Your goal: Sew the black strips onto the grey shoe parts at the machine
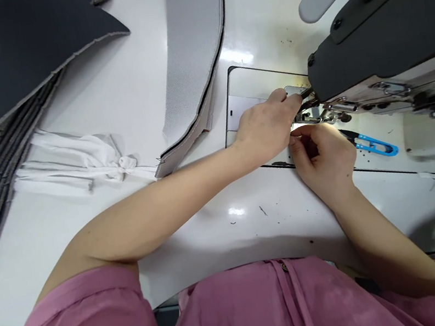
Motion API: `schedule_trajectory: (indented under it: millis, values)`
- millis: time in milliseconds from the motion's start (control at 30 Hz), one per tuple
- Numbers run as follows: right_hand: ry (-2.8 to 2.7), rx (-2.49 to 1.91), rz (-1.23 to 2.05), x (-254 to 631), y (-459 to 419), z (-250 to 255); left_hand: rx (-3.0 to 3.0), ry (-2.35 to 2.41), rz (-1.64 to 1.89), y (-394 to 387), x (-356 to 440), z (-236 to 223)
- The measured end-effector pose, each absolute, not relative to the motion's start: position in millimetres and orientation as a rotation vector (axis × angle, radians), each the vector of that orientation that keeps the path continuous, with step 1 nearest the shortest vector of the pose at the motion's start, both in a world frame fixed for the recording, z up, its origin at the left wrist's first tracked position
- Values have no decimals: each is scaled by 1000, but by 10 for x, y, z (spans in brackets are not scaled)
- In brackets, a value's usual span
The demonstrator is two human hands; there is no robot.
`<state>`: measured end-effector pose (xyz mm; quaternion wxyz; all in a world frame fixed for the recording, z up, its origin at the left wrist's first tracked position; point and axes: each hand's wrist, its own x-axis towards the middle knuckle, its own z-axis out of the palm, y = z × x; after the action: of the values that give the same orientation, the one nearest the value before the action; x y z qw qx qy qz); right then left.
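Both hands are at the needle end of a dark sewing machine (382,29). My left hand (267,127) reaches over the machine's bed plate (244,83), its fingers curled against the metal parts around the presser foot. Its fingertips are partly hidden there, so what they grip does not show. Just in front of it, my right hand (325,159) is closed in a pinch, thumb against forefinger. Anything between those fingertips is too small to make out. Blue-handled thread snips (377,145) lie right beside the right hand, their blades partly behind it.
A curved grey fabric piece (194,50) with a dark edge lies left of the machine. Farther left are a stack of dark padded panels (16,57) and a knotted bundle of white cloth strips (75,159). Thread scraps dot the white table (211,225).
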<state>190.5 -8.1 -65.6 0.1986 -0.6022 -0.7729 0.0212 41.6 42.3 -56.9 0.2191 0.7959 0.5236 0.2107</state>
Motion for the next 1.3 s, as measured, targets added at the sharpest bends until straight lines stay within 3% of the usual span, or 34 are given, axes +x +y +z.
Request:
schedule_trajectory:
  millis: [1300]
  values:
    - [-1981, -1670, 77, 1933, 231, -691, 2364, 1444, 469, 266, 423, -446]
